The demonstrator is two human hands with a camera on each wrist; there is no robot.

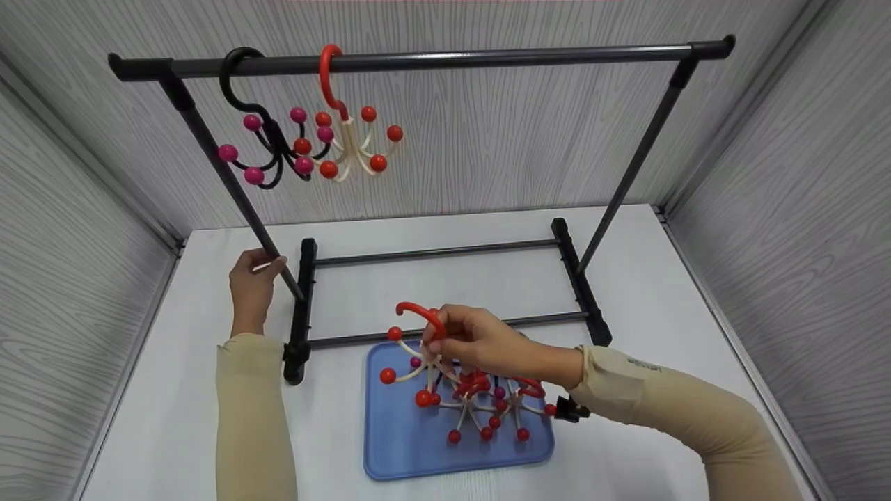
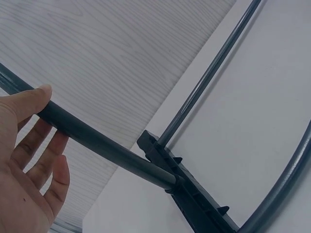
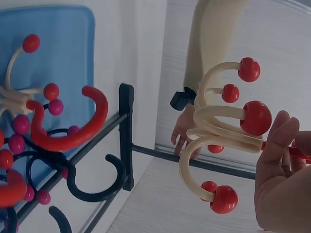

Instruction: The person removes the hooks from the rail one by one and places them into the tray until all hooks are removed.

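My left hand [image 1: 252, 289] pinches the rack's left post [image 2: 107, 148] low down, thumb on one side and fingertips on the other. In my right hand [image 1: 487, 341] is a cream multi-arm hook hanger [image 3: 228, 138] with red ball tips, gripped by the base of its red hook [image 1: 416, 308]. It is above the blue tray [image 1: 397, 445], where several more hangers [image 1: 470, 400] lie in a tangle, cream ones and black ones [image 3: 95, 194]. A black hanger with pink balls [image 1: 275, 142] and a cream one with red balls [image 1: 351, 149] hang from the left part of the top bar [image 1: 501, 59].
The rack's right post [image 1: 637, 156] slants up from a black foot [image 1: 583, 285]. Two low crossbars [image 1: 438, 252] join the feet, with the tray just in front of the nearer one. Wood-grain walls [image 1: 786, 229] enclose the white table [image 1: 647, 459] at the back and sides.
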